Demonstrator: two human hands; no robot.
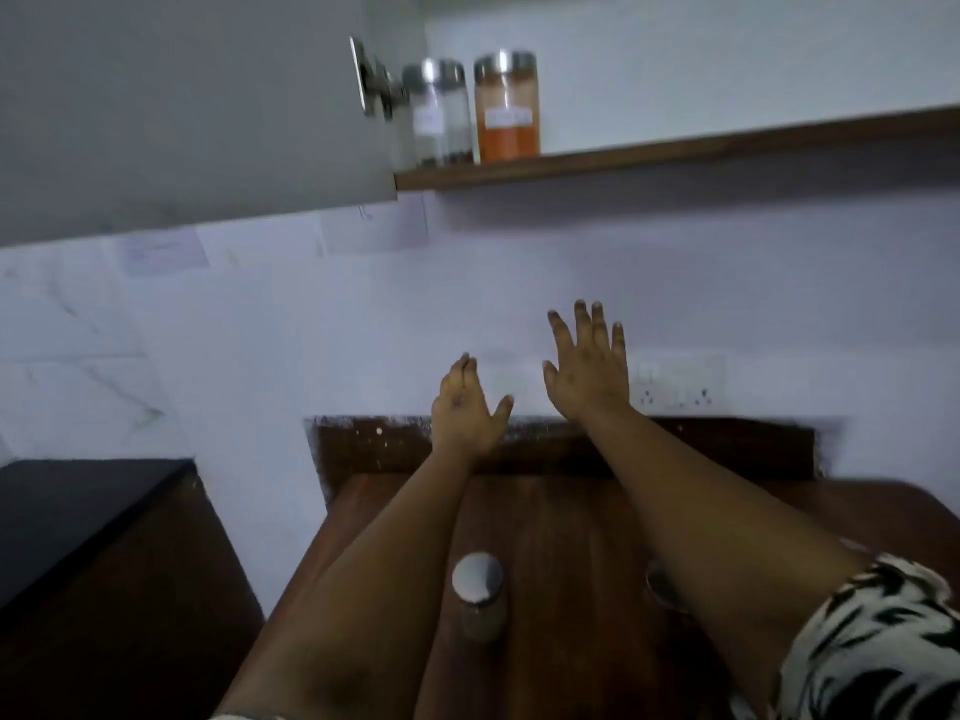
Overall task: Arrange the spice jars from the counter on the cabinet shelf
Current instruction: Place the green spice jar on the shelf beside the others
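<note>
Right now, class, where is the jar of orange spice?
In the head view the orange spice jar stands upright on the cabinet shelf, upper centre, just right of two clear jars beside the open cabinet door.

Two bare forearms in view, both uncovered wrist to elbow. Left hand (464, 407): no rings, no watch, no bracelet visible; small dark smudge on back. Right hand (586, 365): likewise unadorned, faint dark marks on back. Short sleeve (872, 641) at 4 o'clock: white fabric, black streaked print. Nails short; detail blurred.
</note>
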